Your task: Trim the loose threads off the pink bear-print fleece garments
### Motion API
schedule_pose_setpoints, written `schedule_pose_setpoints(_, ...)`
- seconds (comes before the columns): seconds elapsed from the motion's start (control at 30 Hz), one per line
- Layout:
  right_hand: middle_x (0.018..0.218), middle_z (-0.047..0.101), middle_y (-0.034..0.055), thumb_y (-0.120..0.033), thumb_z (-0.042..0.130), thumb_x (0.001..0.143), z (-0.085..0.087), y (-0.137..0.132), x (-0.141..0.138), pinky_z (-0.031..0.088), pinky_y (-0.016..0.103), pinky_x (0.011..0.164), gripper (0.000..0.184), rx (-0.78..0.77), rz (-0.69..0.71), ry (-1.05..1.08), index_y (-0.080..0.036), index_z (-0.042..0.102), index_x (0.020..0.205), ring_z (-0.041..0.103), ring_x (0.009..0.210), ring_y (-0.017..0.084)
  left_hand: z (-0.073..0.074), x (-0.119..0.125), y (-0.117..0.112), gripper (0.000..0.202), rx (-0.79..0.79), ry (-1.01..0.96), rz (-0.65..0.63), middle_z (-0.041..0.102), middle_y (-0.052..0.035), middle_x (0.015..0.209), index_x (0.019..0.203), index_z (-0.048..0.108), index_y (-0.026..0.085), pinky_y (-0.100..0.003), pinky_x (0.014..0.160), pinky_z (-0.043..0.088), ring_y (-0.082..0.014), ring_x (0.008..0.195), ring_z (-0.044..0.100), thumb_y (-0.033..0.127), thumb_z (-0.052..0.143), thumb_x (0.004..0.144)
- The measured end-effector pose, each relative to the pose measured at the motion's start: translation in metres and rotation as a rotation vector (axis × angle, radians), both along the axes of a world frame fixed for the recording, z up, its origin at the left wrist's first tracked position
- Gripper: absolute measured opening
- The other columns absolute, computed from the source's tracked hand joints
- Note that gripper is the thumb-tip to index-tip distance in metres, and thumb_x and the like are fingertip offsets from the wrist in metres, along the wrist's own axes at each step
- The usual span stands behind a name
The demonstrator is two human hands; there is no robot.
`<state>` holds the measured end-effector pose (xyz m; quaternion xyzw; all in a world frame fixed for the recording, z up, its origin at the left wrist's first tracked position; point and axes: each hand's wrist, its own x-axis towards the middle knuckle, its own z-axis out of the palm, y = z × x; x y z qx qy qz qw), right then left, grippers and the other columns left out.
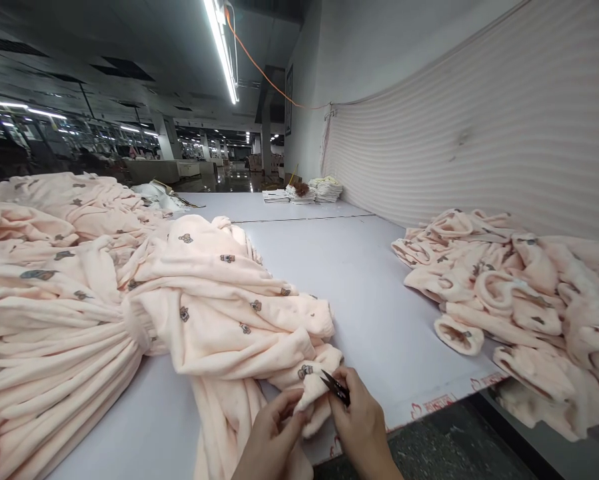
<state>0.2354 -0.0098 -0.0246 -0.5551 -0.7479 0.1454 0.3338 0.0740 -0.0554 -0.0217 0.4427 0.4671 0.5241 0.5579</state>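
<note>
Pale pink fleece, printed with small brownish-grey figures, fills much of the lower left of the view. The nearest piece, a fleece garment [239, 333], lies rumpled on the white counter [359, 267], spreading from about 8 o'clock of the view's centre down to 6 o'clock, where part of it reaches the near edge. Both hands work there. The left hand [274, 430] is closed in a pinch, thumb against fingers, on a small fold of the garment. Just beside it, towards 3 o'clock, the right hand [356, 423] is curled around black snips [336, 389]; their blades point to 10 o'clock, tips slightly parted, close over the raised fold. Whether the blades touch the cloth I cannot tell.

At 8 to 9 o'clock sits a large pile [64, 333] of the same fleece, gathered tight at its side against the garment. Between 3 and 4 o'clock, well apart from the hands, a heap [519, 300] of similar fleece pieces with rolled openings partly hangs over the counter's edge. Close to centre at 12 o'clock, stacks of white cloth [304, 192] stand near a striped sheet [469, 147] at 2 o'clock. One lit tube lamp [222, 50] hangs at 11 o'clock.
</note>
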Motion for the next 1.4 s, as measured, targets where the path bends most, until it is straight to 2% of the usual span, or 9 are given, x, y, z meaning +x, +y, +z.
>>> schedule_pose_setpoints(0.07, 0.079, 0.067, -0.0001, -0.025, 0.049, 0.085, 0.005, 0.003, -0.007, 0.047, 0.026, 0.060, 0.004, -0.023, -0.015, 0.020, -0.023, 0.051, 0.088, 0.066, 0.072, 0.019, 0.000, -0.006, 0.003, 0.032, -0.007, -0.025, -0.057, 0.069, -0.0074, 0.112, 0.107, 0.066, 0.020, -0.040, 0.100, 0.040, -0.0269, 0.111, 0.057, 0.038, 0.058, 0.083)
schedule_pose_setpoints(0.17, 0.081, 0.065, -0.0002, -0.021, 0.051, 0.084, 0.020, 0.001, -0.011, 0.046, 0.025, 0.061, 0.004, -0.055, 0.076, -0.026, -0.023, 0.054, 0.083, 0.064, 0.073, 0.018, -0.005, -0.015, 0.007, 0.034, -0.009, -0.120, -0.075, 0.069, -0.0072, 0.111, 0.107, 0.067, 0.020, -0.042, 0.103, 0.036, -0.0271, 0.113, 0.055, 0.042, 0.058, 0.083)
schedule_pose_setpoints(0.33, 0.097, 0.064, 0.0020, -0.023, 0.055, 0.084, 0.035, -0.012, -0.002, 0.049, 0.024, 0.069, 0.028, -0.004, 0.299, -0.093, -0.027, 0.057, 0.112, 0.065, 0.085, 0.018, -0.006, -0.014, 0.008, 0.033, -0.073, -0.361, -0.024, 0.072, -0.0046, 0.099, 0.104, 0.068, 0.023, -0.040, 0.095, 0.041, -0.0245, 0.099, 0.061, 0.044, 0.061, 0.080)
schedule_pose_setpoints(0.47, 0.095, 0.066, 0.0035, -0.021, 0.053, 0.085, 0.031, -0.015, -0.002, 0.049, 0.027, 0.065, 0.028, 0.141, 0.283, -0.217, -0.026, 0.060, 0.111, 0.066, 0.078, 0.020, 0.001, -0.009, 0.007, 0.031, -0.081, -0.325, 0.036, 0.072, -0.0043, 0.096, 0.100, 0.069, 0.021, -0.037, 0.093, 0.041, -0.0238, 0.096, 0.060, 0.043, 0.063, 0.079)
schedule_pose_setpoints(0.63, 0.091, 0.067, 0.0021, -0.020, 0.050, 0.088, 0.026, -0.012, -0.007, 0.049, 0.023, 0.064, 0.022, 0.097, 0.284, -0.133, -0.025, 0.064, 0.104, 0.066, 0.077, 0.018, -0.004, -0.012, 0.009, 0.031, -0.052, -0.290, 0.034, 0.069, -0.0039, 0.086, 0.095, 0.069, 0.018, -0.033, 0.085, 0.042, -0.0221, 0.088, 0.058, 0.044, 0.061, 0.081)
schedule_pose_setpoints(0.8, 0.094, 0.067, 0.0021, -0.022, 0.053, 0.086, 0.028, -0.013, -0.006, 0.050, 0.024, 0.066, 0.024, 0.067, 0.303, -0.100, -0.026, 0.063, 0.107, 0.067, 0.080, 0.019, -0.009, -0.012, 0.010, 0.027, -0.083, -0.296, 0.090, 0.059, 0.0019, 0.067, 0.074, 0.065, 0.018, -0.028, 0.073, 0.042, -0.0161, 0.071, 0.054, 0.045, 0.064, 0.078)
schedule_pose_setpoints(0.97, 0.090, 0.067, 0.0013, -0.023, 0.051, 0.088, 0.030, -0.014, -0.005, 0.050, 0.022, 0.066, 0.020, 0.010, 0.259, -0.015, -0.026, 0.066, 0.101, 0.066, 0.080, 0.017, -0.010, -0.008, 0.012, 0.032, -0.126, -0.293, 0.139, 0.061, 0.0009, 0.068, 0.072, 0.064, 0.017, -0.029, 0.075, 0.042, -0.0176, 0.072, 0.056, 0.049, 0.068, 0.072)
schedule_pose_setpoints(1.17, 0.089, 0.067, 0.0032, -0.023, 0.049, 0.088, 0.024, -0.016, -0.008, 0.048, 0.026, 0.064, 0.023, 0.136, 0.246, -0.068, -0.025, 0.065, 0.105, 0.065, 0.076, 0.019, -0.008, -0.005, 0.013, 0.033, -0.132, -0.377, 0.138, 0.069, -0.0038, 0.078, 0.081, 0.070, 0.016, -0.035, 0.084, 0.043, -0.0226, 0.083, 0.061, 0.046, 0.071, 0.069)
schedule_pose_setpoints(1.4, 0.088, 0.066, 0.0027, -0.027, 0.053, 0.085, 0.014, -0.013, -0.008, 0.048, 0.024, 0.066, 0.020, 0.050, 0.273, 0.170, -0.026, 0.067, 0.100, 0.065, 0.078, 0.018, -0.009, -0.010, 0.012, 0.033, -0.136, -0.346, 0.063, 0.070, -0.0051, 0.082, 0.083, 0.071, 0.016, -0.035, 0.085, 0.044, -0.0226, 0.086, 0.061, 0.048, 0.068, 0.072)
